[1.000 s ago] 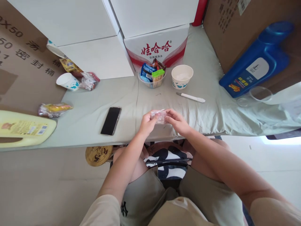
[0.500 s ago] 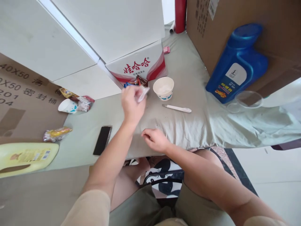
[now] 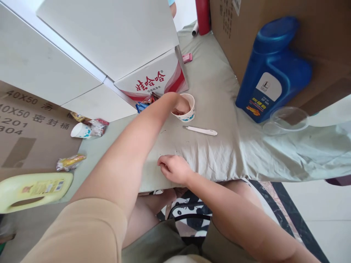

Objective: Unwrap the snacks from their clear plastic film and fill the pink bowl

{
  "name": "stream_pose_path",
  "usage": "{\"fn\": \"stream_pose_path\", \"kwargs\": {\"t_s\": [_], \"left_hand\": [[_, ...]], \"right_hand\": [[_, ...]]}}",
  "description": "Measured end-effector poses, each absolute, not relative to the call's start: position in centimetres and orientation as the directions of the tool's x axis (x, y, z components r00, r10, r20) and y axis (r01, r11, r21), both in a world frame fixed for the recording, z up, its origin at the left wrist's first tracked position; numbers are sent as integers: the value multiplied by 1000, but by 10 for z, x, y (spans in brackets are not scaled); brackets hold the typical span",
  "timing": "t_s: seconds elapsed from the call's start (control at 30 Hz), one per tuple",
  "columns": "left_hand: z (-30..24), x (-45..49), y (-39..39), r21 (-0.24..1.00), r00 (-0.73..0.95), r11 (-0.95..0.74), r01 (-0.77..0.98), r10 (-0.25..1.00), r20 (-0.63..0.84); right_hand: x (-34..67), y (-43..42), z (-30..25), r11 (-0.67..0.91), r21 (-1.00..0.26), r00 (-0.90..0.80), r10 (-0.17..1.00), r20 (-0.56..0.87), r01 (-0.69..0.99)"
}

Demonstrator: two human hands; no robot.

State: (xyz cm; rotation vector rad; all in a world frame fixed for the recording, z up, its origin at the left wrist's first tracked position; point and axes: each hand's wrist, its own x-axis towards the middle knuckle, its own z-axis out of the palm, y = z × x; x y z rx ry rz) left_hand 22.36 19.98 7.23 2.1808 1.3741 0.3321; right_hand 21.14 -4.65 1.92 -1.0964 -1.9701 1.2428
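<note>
My left hand (image 3: 182, 106) reaches down into a white paper bowl (image 3: 190, 116) with a blue pattern. The bowl's wall hides most of its fingers, so what they hold, if anything, does not show. My right hand (image 3: 176, 169) rests on the cloth near the table's front edge, fingers curled in a loose fist with nothing visible in it. Between my hands and slightly to the right lies a white utility knife (image 3: 201, 130). Several wrapped snacks (image 3: 142, 106) in blue and dark packets sit behind my left forearm, partly covered by it.
Behind stands a white and red carton (image 3: 153, 82). On the right are a blue bottle (image 3: 274, 73) and a clear plastic tub (image 3: 290, 120). A paper cup (image 3: 80, 130), a yellow snack packet (image 3: 71, 162) and a pale yellow jug (image 3: 35, 190) lie to the left.
My left hand has moved from beside the bowl, where it held a clear wrapper, into the bowl. My left forearm now covers the phone's place. My right hand stays curled on the cloth.
</note>
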Motion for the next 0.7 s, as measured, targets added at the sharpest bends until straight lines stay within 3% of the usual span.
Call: {"fn": "stream_pose_path", "kwargs": {"t_s": [0.07,0.13,0.27,0.33,0.4,0.57,0.7], "left_hand": [[94,222,197,457,451,-313,832,862,-232],[119,215,190,376,456,-344,860,849,-268],[159,166,158,356,471,-428,830,882,-37],[164,122,132,396,443,-442,805,891,96],[158,72,100,463,417,-425,778,900,126],[115,-57,24,492,241,-184,851,969,-56],[84,-148,2,500,-79,82,862,996,-27]], "right_hand": [[210,-47,19,238,-908,-503,863,35,345],[209,-48,18,243,-907,-496,867,45,344],[210,-49,15,255,-903,-465,883,71,347],[212,-51,11,260,-896,-446,892,79,360],[214,-52,6,270,-886,-420,902,96,377],[216,-57,-13,384,-813,-369,901,227,437],[217,-59,-28,488,-700,-388,866,315,522]]}}
